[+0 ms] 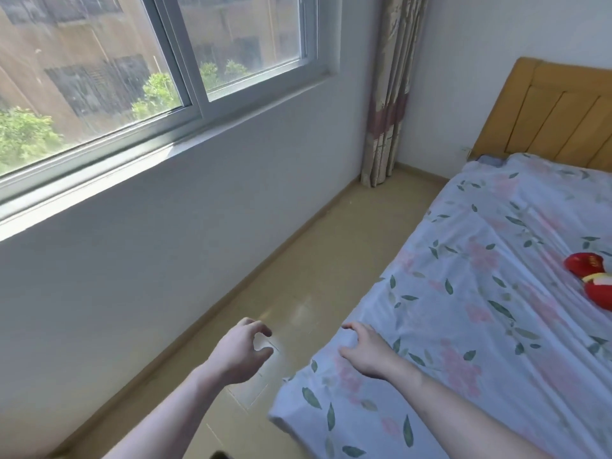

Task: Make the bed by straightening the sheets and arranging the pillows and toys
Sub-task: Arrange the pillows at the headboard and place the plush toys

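A pale blue sheet [480, 293] printed with pink flowers and green leaves covers the bed on the right and is lightly wrinkled. My right hand [367, 351] rests on the sheet at the bed's left edge, fingers spread and pressing the fabric flat. My left hand [241, 349] hovers over the floor just left of the bed, fingers curled apart and holding nothing. A red plush toy [592, 278] with a yellow band lies on the sheet at the right edge of the view, partly cut off. No pillow is in view.
A wooden headboard [556, 117] stands at the far right against the wall. A narrow strip of beige floor [314, 260] runs between the bed and the white wall under a large window [149, 61]. A patterned curtain [390, 94] hangs in the corner.
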### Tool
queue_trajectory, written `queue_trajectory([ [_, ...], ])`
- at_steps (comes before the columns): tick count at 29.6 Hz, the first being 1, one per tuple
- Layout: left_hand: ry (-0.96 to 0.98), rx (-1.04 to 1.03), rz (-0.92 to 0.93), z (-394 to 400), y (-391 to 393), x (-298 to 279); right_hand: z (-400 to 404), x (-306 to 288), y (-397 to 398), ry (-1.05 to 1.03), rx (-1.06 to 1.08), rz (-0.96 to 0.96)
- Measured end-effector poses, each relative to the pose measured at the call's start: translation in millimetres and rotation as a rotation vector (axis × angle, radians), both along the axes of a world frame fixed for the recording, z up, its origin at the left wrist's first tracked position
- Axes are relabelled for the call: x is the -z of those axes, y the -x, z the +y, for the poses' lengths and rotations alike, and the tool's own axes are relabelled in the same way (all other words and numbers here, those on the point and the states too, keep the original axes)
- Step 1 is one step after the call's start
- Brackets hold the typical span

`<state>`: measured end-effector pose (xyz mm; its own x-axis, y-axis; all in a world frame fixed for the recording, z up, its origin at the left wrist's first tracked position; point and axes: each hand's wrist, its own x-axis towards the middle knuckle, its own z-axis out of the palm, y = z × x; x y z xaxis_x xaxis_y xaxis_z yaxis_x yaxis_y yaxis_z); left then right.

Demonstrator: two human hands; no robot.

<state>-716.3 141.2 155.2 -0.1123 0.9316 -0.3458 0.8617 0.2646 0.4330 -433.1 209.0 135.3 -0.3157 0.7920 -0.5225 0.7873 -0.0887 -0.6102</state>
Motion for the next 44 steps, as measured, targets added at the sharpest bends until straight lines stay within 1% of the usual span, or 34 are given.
queue_trajectory([
  [2,-0.006,0.032,0.002,24.5,17.2,2.2,17.4,-0.2,16.6,-0.026,0.006,-0.018],
  [3,-0.015,0.074,-0.017,59.3,47.7,7.8,42.3,6.2,46.4,-0.042,0.056,-0.009],
  [4,-0.019,0.089,-0.012,63.7,48.6,6.9,45.5,5.3,48.9,-0.037,0.068,-0.013],
  [7,0.009,0.199,-0.012,117.2,98.7,13.5,81.5,12.8,97.3,-0.044,0.185,-0.002],
  [8,0.024,0.208,0.002,121.7,100.7,9.7,81.4,9.4,99.9,-0.032,0.202,0.015],
  [10,0.051,0.307,0.031,175.0,145.7,10.8,106.5,13.0,141.7,-0.031,0.315,0.054],
  [11,0.063,0.315,0.068,183.6,152.0,9.9,108.8,9.3,146.9,-0.041,0.318,0.053],
  [12,0.054,0.364,0.089,215.0,161.0,8.9,117.3,6.0,156.3,-0.040,0.370,0.060],
  [14,0.061,0.432,0.080,252.2,157.8,1.6,125.4,0.4,157.6,-0.035,0.431,0.065],
  [15,0.052,0.515,0.079,289.9,143.2,-2.2,138.6,-0.2,148.5,-0.061,0.510,0.069],
  [18,0.058,0.638,0.035,341.9,102.9,-2.7,155.7,-3.7,121.3,-0.060,0.646,0.050],
  [20,0.067,0.711,0.050,359.9,82.3,-2.4,165.4,0.9,104.9,-0.051,0.698,0.042],
  [21,0.079,0.753,0.059,386.1,66.1,4.0,181.5,7.4,91.8,-0.050,0.756,0.060],
  [22,0.085,0.773,0.067,387.5,64.8,4.9,181.8,9.9,90.1,-0.045,0.757,0.040],
  [23,0.065,0.808,0.061,413.5,49.0,7.8,200.3,15.8,78.3,-0.047,0.776,0.051],
  [24,0.089,0.811,0.068,412.1,49.3,5.8,198.2,17.3,79.1,-0.030,0.778,0.041],
  [25,0.089,0.857,0.088,459.0,19.6,17.2,229.6,31.6,54.8,-0.020,0.838,0.062],
  [26,0.116,0.852,0.108,479.5,8.1,22.6,242.0,38.2,43.3,0.005,0.875,0.066],
  [27,0.107,0.868,0.135,485.9,5.0,24.1,246.4,37.8,40.8,0.000,0.849,0.034],
  [28,0.125,0.883,0.121,508.6,-12.1,23.1,261.7,38.3,27.4,0.038,0.877,0.059],
  [29,0.147,0.907,0.145,527.9,-27.1,24.2,274.5,46.1,13.9,0.057,0.890,0.049],
  [30,0.140,0.935,0.153,573.4,-68.0,25.5,306.2,50.8,-21.3,0.065,0.926,0.043],
  [31,0.143,0.932,0.190,592.5,-81.4,27.6,316.2,53.1,-35.7,0.099,0.942,0.027],
  [33,0.154,0.971,0.180,626.3,-118.2,22.4,339.3,42.8,-64.6,0.131,0.974,0.000],
  [34,0.156,0.998,0.192,638.6,-134.0,21.8,347.5,42.1,-76.4,0.123,0.984,-0.011],
  [35,0.148,1.044,0.196,669.1,-167.0,25.9,367.4,44.0,-100.0,0.111,1.024,-0.023],
  [37,0.172,1.091,0.213,700.2,-200.9,33.6,387.5,40.4,-117.6,0.110,1.074,-0.037],
  [38,0.181,1.141,0.214,725.3,-230.6,36.5,403.7,42.6,-133.0,0.121,1.110,-0.031],
  [39,0.202,1.140,0.221,727.4,-234.8,36.4,405.9,41.6,-134.4,0.128,1.105,-0.043],
  [40,0.220,1.196,0.207,774.2,-279.1,52.6,441.0,57.8,-162.9,0.120,1.174,-0.043],
  [43,0.251,1.268,0.187,842.7,-335.2,78.8,491.8,70.1,-195.1,0.142,1.264,-0.045],
  [44,0.265,1.296,0.218,857.6,-347.5,83.0,504.1,72.8,-199.9,0.156,1.292,-0.051],
])
